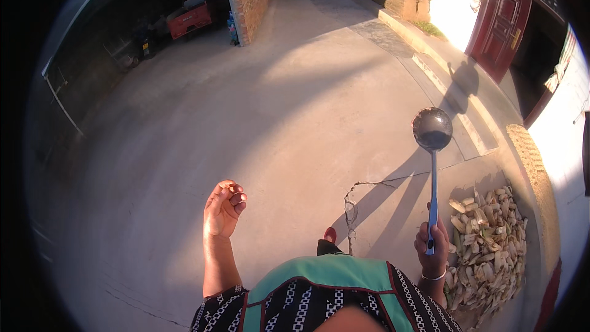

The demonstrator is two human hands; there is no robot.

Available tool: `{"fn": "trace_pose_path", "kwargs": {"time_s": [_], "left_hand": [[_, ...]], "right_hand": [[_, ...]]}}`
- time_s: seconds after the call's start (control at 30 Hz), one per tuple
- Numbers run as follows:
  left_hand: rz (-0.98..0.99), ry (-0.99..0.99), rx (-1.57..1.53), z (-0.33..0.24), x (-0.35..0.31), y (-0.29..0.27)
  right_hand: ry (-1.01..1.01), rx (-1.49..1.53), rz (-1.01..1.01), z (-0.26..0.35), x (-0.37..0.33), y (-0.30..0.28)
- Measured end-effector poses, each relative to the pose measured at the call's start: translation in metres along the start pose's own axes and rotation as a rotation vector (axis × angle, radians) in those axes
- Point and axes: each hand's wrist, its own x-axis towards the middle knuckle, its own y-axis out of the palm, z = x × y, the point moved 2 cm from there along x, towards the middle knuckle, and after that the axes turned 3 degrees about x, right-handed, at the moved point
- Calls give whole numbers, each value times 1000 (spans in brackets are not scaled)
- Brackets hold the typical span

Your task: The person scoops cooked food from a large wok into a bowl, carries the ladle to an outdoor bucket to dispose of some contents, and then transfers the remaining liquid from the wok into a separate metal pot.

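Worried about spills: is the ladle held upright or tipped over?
Upright. The right hand grips the handle's lower end and the ladle stands bowl-up. Whether the dark bowl holds anything, cannot tell.

The lower end of the ladle's handle (433, 209) is hidden inside the right hand (432, 247). What the left hand (222, 209) pinches cannot be told. The husk pile (488, 246) is cut off by the rim shadow.

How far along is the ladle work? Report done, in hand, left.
Done: the ladle is picked up, bowl raised over the concrete yard. In hand: the right hand grips its blue handle; the left hand is curled, contents unclear. Left: the ladle is not yet set down anywhere, and the pile of corn husks beside it lies loose.
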Motion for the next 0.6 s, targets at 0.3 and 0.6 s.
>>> {"fn": "trace_pose_path", "kwargs": {"time_s": [0.3, 0.6], "left_hand": [[-204, 174, -20, -12, 7, -47], [-218, 140, -149, 22, 66, -65]], "right_hand": [[74, -55, 104, 5, 75, 21], [112, 38, 144, -11, 117, 26]]}}
